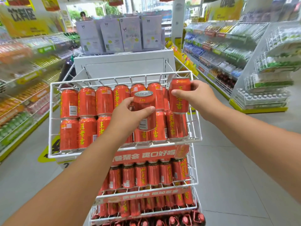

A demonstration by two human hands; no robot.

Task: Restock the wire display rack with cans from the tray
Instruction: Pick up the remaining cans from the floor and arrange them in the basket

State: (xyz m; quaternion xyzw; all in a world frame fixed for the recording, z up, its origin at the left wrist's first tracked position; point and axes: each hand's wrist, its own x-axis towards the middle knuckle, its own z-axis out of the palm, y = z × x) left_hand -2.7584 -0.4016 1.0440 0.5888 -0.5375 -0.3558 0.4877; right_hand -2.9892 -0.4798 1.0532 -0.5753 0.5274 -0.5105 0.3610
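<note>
A white wire display rack stands in front of me, its top basket filled with two rows of red cans bearing yellow characters. My left hand grips one red can, tilted with its silver top toward me, above the basket's middle. My right hand holds another red can upright at the basket's far right corner, above the back row. Lower tiers of the rack hold more red cans. The tray is not in view.
A white cabinet topped with pale purple boxes stands behind the rack. Stocked shop shelves line the left aisle, and more shelves line the right. A wire shelf unit stands at the right. Grey tiled floor lies on both sides.
</note>
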